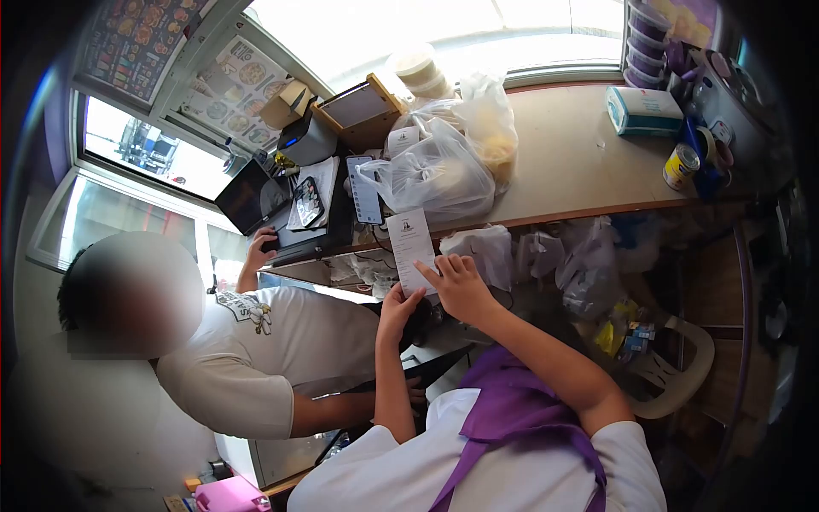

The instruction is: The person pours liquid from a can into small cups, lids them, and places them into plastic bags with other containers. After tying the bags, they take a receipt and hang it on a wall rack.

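My left hand (398,314) pinches the lower edge of a printed paper receipt (411,247), which has a dark logo near its top. My right hand (465,288) is at the receipt's right side, its index finger stretched out over the printed lines and the other fingers loosely bent. It holds nothing. Just beyond the receipt, on the counter, are tied plastic bags (439,175) with containers inside and a smartphone (365,189) with a lit screen.
At the left a co-worker in a white T-shirt (281,333) has one hand at a laptop (252,200). A printer (307,139) stands behind. On the counter's right are a tissue pack (644,111) and a yellow can (681,166). A plastic chair (682,375) stands below.
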Available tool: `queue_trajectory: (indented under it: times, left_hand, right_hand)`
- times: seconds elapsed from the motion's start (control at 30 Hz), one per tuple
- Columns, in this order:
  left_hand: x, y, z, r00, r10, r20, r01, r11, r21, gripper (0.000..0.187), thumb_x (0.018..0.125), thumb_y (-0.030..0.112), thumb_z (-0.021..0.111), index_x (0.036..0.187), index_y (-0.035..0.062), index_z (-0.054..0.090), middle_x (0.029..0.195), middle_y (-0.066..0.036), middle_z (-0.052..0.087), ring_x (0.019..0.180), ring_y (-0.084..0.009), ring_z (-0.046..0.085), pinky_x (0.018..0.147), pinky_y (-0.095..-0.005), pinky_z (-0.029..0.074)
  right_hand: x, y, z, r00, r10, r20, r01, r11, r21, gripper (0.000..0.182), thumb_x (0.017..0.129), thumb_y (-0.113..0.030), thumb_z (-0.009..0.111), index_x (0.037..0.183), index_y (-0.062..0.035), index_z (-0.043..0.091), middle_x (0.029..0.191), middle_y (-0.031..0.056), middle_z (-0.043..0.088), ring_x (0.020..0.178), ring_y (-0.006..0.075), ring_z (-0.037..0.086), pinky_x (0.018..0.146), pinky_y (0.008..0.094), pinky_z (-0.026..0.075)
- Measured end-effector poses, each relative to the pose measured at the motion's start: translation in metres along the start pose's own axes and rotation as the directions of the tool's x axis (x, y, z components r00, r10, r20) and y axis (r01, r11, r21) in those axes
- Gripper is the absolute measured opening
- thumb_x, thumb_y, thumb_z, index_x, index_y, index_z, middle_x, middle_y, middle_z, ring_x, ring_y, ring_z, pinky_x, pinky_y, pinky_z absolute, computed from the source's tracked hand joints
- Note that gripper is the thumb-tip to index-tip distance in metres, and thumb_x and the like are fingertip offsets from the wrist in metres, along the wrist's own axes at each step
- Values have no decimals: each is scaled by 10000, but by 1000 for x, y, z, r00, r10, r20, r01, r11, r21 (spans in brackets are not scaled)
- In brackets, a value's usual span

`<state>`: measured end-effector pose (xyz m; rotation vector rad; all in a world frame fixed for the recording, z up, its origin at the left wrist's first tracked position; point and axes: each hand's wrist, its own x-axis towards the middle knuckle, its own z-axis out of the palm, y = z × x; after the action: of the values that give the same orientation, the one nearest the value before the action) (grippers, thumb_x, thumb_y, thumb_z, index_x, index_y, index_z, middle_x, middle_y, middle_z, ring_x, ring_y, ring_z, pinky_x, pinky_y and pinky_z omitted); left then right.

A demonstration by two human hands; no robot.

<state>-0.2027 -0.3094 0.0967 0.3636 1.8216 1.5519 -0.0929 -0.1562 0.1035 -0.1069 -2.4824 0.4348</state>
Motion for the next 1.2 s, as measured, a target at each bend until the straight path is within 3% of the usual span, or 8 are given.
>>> queue_trajectory:
  times: [0.5,0.6,0.8,0.9,0.97,1.03,1.1,1.2]
  left_hand:
    - [2,-3,11,996,81,-22,-79,993,86,283,855,203,697,1066,45,594,762,77,557,573,2,388,497,-170,283]
    - [2,-6,5,1000,9,1,-9,996,93,369,846,178,708,1143,4,575,940,-1,639,804,-52,544,731,-210,430]
    - [3,-12,-3,999,-39,13,37,994,99,415,867,166,677,1223,17,526,920,-15,597,807,-73,511,728,-224,426]
    - [1,-10,32,673,467,-574,-448,874,186,574,875,196,663,1359,37,399,1147,-129,563,1008,-186,536,832,-304,437]
    - [6,4,37,144,952,-269,-151,290,945,705,890,312,623,1445,68,264,1374,-185,418,1229,-318,444,967,-401,385]
    - [21,26,52,197,976,92,-41,-86,995,726,884,406,583,1450,72,275,1446,-178,353,1309,-366,373,1041,-448,318]
    - [36,32,61,408,911,63,87,-107,990,741,869,436,593,1440,64,304,1461,-166,323,1330,-348,337,1071,-461,279]
    - [106,36,60,90,996,-23,-362,55,930,584,932,319,541,1378,-13,362,1366,-221,419,1226,-386,435,1051,-463,327]
  right_hand:
    - [7,3,11,992,9,123,-10,1000,12,468,787,-162,595,1254,-140,580,1034,90,515,974,241,472,811,377,334]
    - [2,1,18,986,23,163,-29,999,35,415,793,-157,586,1206,-132,609,1067,94,520,1001,242,473,831,389,332]
    - [-3,-5,14,982,7,187,-28,994,109,433,812,-142,539,1243,-171,575,1137,112,526,1047,254,473,866,413,329]
    - [-10,-1,5,992,62,109,-67,997,44,528,812,-133,530,1334,-211,494,1123,113,522,1027,259,482,840,410,338]
    - [-24,4,-5,991,123,-48,-126,990,-59,588,805,-137,545,1376,-239,449,1076,99,518,989,254,500,796,402,353]
    - [-57,20,3,960,151,-237,-164,986,-34,635,794,-136,548,1405,-225,401,1107,105,519,1016,286,513,834,432,377]
    - [-71,26,2,964,239,-119,-241,971,3,671,794,-135,548,1431,-219,356,1167,125,515,1061,319,509,896,443,380]
    - [-135,35,-33,909,312,-277,-375,902,-213,604,809,-138,554,1392,-186,406,1141,121,506,1048,303,501,881,435,383]
